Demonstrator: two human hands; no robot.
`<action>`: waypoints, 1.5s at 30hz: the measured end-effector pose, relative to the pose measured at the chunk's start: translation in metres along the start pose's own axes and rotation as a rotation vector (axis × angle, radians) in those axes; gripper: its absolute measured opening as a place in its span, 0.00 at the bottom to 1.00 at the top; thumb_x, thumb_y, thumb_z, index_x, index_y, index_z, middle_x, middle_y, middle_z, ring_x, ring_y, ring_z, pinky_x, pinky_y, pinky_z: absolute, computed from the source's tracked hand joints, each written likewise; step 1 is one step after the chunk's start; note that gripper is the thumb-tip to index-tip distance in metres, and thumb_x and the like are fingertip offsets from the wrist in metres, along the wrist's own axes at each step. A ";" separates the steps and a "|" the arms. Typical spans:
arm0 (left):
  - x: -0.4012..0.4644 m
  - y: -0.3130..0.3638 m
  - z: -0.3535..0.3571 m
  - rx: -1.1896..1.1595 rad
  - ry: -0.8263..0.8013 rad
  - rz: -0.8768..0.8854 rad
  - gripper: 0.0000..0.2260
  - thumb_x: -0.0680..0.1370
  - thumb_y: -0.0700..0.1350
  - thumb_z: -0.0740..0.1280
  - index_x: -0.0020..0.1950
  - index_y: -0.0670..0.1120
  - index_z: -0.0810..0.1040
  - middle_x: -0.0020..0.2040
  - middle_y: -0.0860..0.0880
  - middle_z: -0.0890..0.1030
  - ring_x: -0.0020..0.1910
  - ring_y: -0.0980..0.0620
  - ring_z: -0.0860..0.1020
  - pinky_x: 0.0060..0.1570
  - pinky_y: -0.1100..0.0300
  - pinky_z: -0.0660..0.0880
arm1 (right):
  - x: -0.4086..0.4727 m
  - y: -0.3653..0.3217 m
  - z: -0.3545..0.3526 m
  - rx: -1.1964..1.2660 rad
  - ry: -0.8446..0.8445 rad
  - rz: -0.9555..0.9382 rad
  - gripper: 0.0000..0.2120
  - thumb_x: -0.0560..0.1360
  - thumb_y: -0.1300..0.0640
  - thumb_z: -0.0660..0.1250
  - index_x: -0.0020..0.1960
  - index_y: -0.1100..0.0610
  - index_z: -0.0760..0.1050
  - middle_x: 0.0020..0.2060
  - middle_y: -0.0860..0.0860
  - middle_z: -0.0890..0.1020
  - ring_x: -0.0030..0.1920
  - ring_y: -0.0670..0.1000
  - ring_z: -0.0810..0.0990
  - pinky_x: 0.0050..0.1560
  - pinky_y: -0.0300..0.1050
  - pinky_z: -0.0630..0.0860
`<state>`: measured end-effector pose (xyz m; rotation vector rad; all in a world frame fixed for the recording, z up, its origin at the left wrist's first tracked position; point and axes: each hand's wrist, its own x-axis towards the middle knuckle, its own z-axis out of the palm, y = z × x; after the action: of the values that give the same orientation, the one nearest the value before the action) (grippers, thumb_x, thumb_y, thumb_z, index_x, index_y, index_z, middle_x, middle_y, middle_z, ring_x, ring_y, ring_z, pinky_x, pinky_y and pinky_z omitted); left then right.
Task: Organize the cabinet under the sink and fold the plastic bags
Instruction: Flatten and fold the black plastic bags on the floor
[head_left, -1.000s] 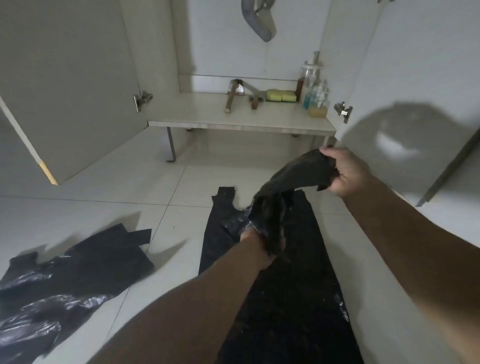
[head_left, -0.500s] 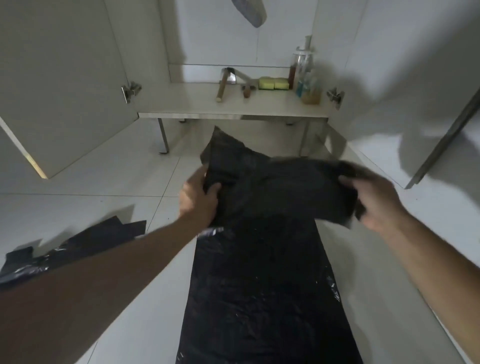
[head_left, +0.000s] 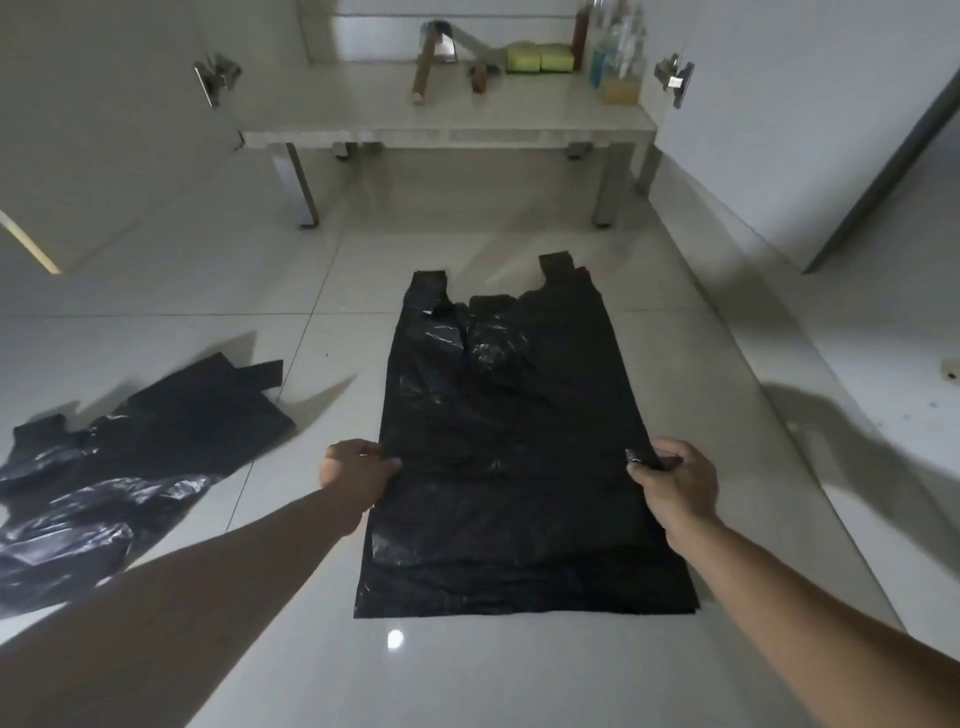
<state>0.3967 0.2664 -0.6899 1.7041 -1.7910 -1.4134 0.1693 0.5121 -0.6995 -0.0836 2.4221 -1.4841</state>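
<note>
Lying flat on the pale tiled floor (head_left: 519, 670), a black plastic bag (head_left: 514, 457) stretches away from the person, its two handle loops at the far end pointing toward the open cabinet (head_left: 447, 124). A second layer of black plastic seems to sit beneath it, showing as a slightly wider edge near the bottom, though the dim light makes that hard to confirm. The left hand (head_left: 358, 475) grips the bag's left edge, fingers curled over the plastic. The right hand (head_left: 675, 480) pinches the right edge, a small fold of plastic bunched between thumb and fingers. Both hands hold the bag at about the same level, roughly midway along its length.

To the left, well apart from the flat bag, a crumpled black bag (head_left: 130, 467) lies on the floor, its handles toward the cabinet. The cabinet doors stand open on both sides, with metal hinges (head_left: 674, 78) visible. On the cabinet's shelf sit two yellow-green sponges (head_left: 540, 57), a cluster of bottles (head_left: 618, 57) at the right, and what looks like a wooden-handled tool (head_left: 423, 73) leaning toward the back wall.
</note>
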 end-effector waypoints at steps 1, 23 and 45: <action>-0.001 -0.005 0.004 0.026 -0.005 -0.009 0.14 0.70 0.41 0.76 0.54 0.41 0.81 0.47 0.42 0.83 0.40 0.45 0.80 0.39 0.57 0.78 | -0.003 0.006 -0.002 -0.071 -0.009 -0.004 0.21 0.70 0.65 0.75 0.61 0.60 0.77 0.51 0.55 0.81 0.48 0.52 0.78 0.51 0.43 0.74; -0.038 -0.040 0.004 0.605 -0.051 0.188 0.25 0.70 0.38 0.71 0.65 0.46 0.68 0.45 0.42 0.80 0.45 0.42 0.79 0.43 0.51 0.79 | -0.023 0.019 -0.037 -0.663 -0.373 -0.106 0.39 0.67 0.58 0.77 0.71 0.53 0.60 0.47 0.54 0.78 0.48 0.57 0.79 0.48 0.47 0.76; -0.051 -0.061 0.087 1.120 -0.147 0.761 0.33 0.75 0.69 0.37 0.78 0.58 0.41 0.79 0.51 0.40 0.78 0.48 0.38 0.74 0.41 0.40 | -0.032 0.064 0.017 -1.172 -0.358 -0.676 0.33 0.76 0.31 0.39 0.78 0.41 0.42 0.79 0.48 0.45 0.79 0.55 0.43 0.76 0.62 0.41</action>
<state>0.3795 0.3604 -0.7582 0.9284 -3.1278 -0.1571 0.2111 0.5334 -0.7560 -1.3486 2.6655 0.0541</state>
